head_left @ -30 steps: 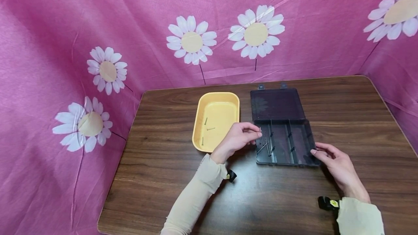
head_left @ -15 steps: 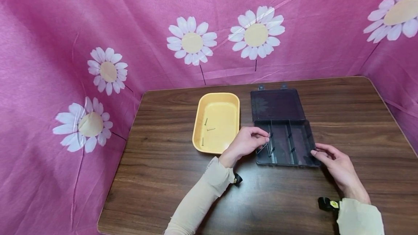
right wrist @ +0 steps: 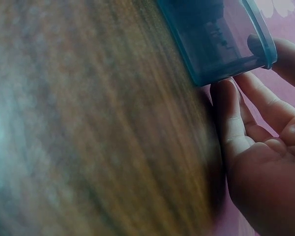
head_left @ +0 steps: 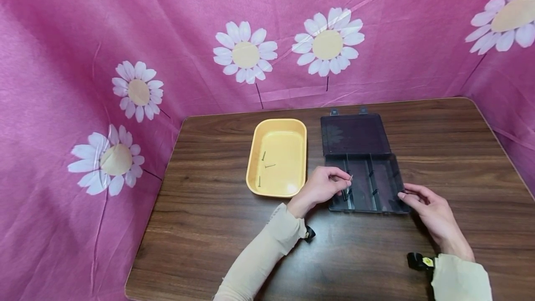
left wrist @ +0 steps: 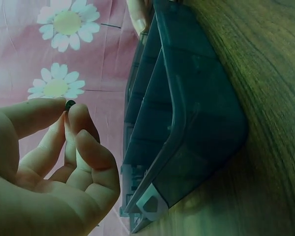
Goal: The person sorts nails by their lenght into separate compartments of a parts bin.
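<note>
My left hand [head_left: 322, 186] pinches a screw [left wrist: 70, 104] between thumb and forefinger; only its dark head shows in the left wrist view. That hand hangs over the left side of a dark, see-through compartment box [head_left: 382, 182], close to the first divider. Partly hidden under the fingers, a few screws [head_left: 345, 195] lie in the left compartment. My right hand [head_left: 436, 217] grips the box's right wall, its thumb over the rim and its fingers outside. To the left, several screws [head_left: 263, 156] lie scattered in a yellow tray [head_left: 288, 145].
The box's lid [head_left: 355, 134] is folded back flat on the wooden table [head_left: 200, 208] behind it. Middle and right compartments show no screws. A pink curtain with daisies [head_left: 188, 36] hangs along the table's back and sides.
My left hand has shifted right and slightly toward me, from the left compartment's far end to near the first divider, still pinching the screw. My right hand has stayed on the box.
</note>
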Motion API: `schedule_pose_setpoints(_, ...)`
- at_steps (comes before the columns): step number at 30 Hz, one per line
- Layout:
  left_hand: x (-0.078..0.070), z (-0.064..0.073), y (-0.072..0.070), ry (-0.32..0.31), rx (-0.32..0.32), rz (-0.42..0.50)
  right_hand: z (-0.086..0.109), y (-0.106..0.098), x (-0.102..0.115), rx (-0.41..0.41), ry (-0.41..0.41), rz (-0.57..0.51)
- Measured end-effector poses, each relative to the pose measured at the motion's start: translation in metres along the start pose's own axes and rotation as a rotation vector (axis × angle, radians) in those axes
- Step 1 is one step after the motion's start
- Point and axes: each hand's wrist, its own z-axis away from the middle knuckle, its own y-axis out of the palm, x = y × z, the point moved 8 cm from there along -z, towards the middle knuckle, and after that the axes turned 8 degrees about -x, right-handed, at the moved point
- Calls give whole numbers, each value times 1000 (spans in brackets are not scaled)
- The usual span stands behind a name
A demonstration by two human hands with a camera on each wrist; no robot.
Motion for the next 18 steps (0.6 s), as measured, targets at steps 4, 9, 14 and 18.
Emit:
schedule_pose_setpoints(4, -1, 0, 5, 1, 8, -16, 0, 0, 0, -5, 0, -2)
schedule_pose_setpoints(9, -2, 1, 7, 8, 8, -60, 0, 0, -1, -7, 0, -6)
schedule_pose_setpoints(14, -1, 0, 8, -1, -9, -111, 0, 0, -1, -7, 1, -10)
schedule_pose_setpoints(18, 1, 0, 10, -15, -13, -129, -1, 0, -2, -7, 6, -3)
